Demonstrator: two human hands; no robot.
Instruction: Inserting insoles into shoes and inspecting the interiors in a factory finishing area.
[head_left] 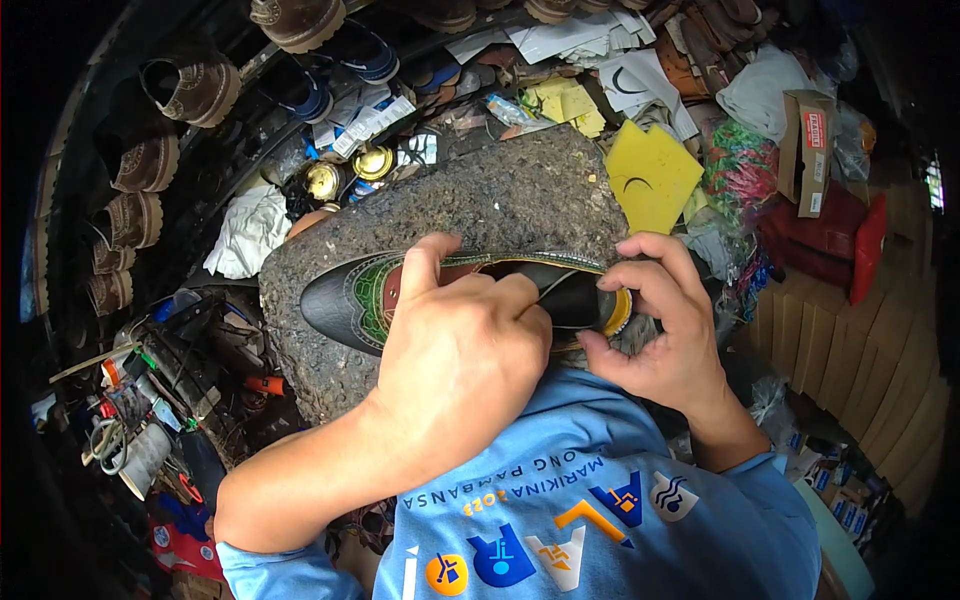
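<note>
Head view, with the rough grey work block as landmark. Packages and labels: a small brown cardboard box with a red-and-white label stands well to the right of the block, above a dark red bundle; a yellow foam sheet lies just beside the block's upper right edge, with white paper patterns and smaller yellow pieces beyond its far edge; small blue-and-white cartons lie low at the right. Hands: the shoe, black with green and brown panels and a yellow-lined heel, lies on its side on the near part of the block, toe to the left. The left hand is curled over the shoe's middle, thumb raised on its upper edge, fingers folded at the opening. The right hand arches over the heel, fingertips pressed on the rim and thumb underneath; whether it pinches a thin thread cannot be told. Surroundings: brown shoes line a rack left of the block; two brass tins sit at its upper left; tools clutter the lower left. The left hand hides the shoe's midsection.
</note>
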